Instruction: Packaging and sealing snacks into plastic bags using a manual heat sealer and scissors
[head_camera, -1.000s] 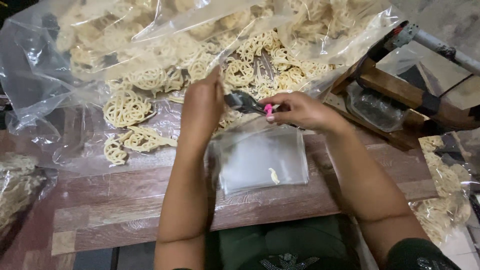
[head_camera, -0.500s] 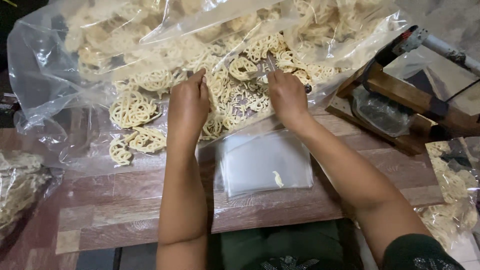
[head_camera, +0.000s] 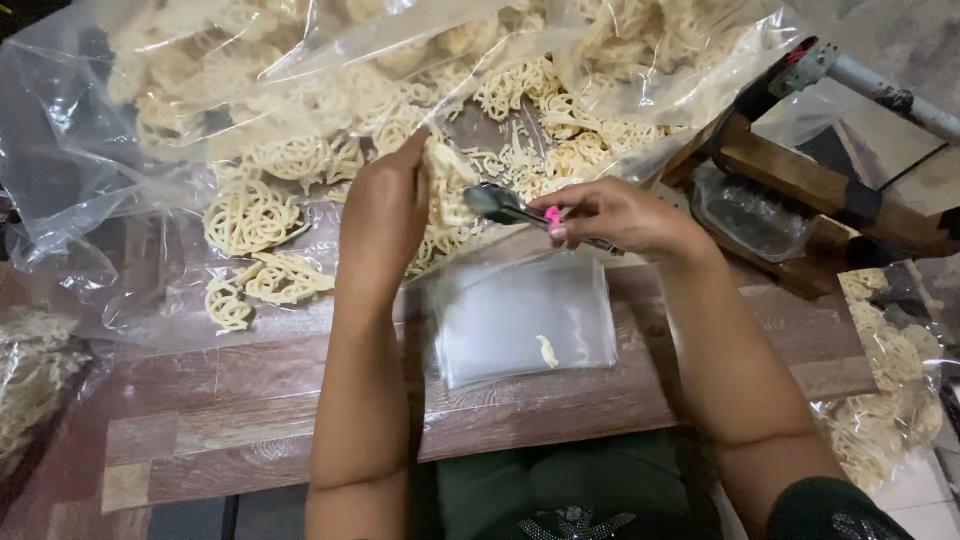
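Pale crackers (head_camera: 447, 185) gripped in left hand (head_camera: 385, 215) fingers, right hand (head_camera: 615, 215) fingers closed on tongs (head_camera: 505, 207), clear bags (head_camera: 525, 320) stacked beneath on wooden tabletop (head_camera: 250, 400), big cracker bag (head_camera: 120, 150) behind

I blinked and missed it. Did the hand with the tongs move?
Yes. The right hand pulled back from the cracker pile toward the stack of clear bags.

two hands (head_camera: 385, 215) (head_camera: 615, 215), one spoon (head_camera: 500, 205), one stack of small clear bags (head_camera: 525, 320), one big bag of crackers (head_camera: 150, 120).

Left hand (head_camera: 385, 215) raised, curled, right hand (head_camera: 620, 218) pinching, forearms extended
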